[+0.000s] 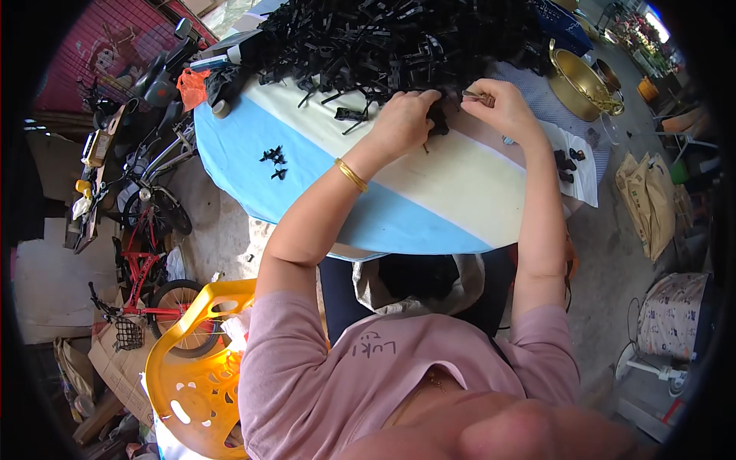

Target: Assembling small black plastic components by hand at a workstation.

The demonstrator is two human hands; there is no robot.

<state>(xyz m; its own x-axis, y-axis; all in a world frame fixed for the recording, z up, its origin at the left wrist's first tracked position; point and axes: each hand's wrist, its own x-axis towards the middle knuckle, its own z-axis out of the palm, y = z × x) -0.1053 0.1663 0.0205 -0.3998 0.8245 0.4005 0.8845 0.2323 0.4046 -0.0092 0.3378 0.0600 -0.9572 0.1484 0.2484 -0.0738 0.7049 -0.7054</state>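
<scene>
A big heap of small black plastic parts (383, 46) covers the far side of the table. At its near edge my left hand (404, 121), a gold bangle on the wrist, has its fingers closed on a black plastic part (438, 120); its exact shape is partly hidden. Just to the right, my right hand (506, 111) pinches a small, thin metal tool (478, 97), whose kind I cannot make out. Its tip points left toward the black part. One loose black part (351, 114) lies left of my left hand, beside the heap.
Several small black pieces (274, 161) lie on the blue stripe of the tablecloth (253, 192). More sit on a white sheet (586, 172) at right. A brass pot (576, 84) stands beyond. An open bag (368, 287) rests at my lap; a yellow chair (172, 368) is at left.
</scene>
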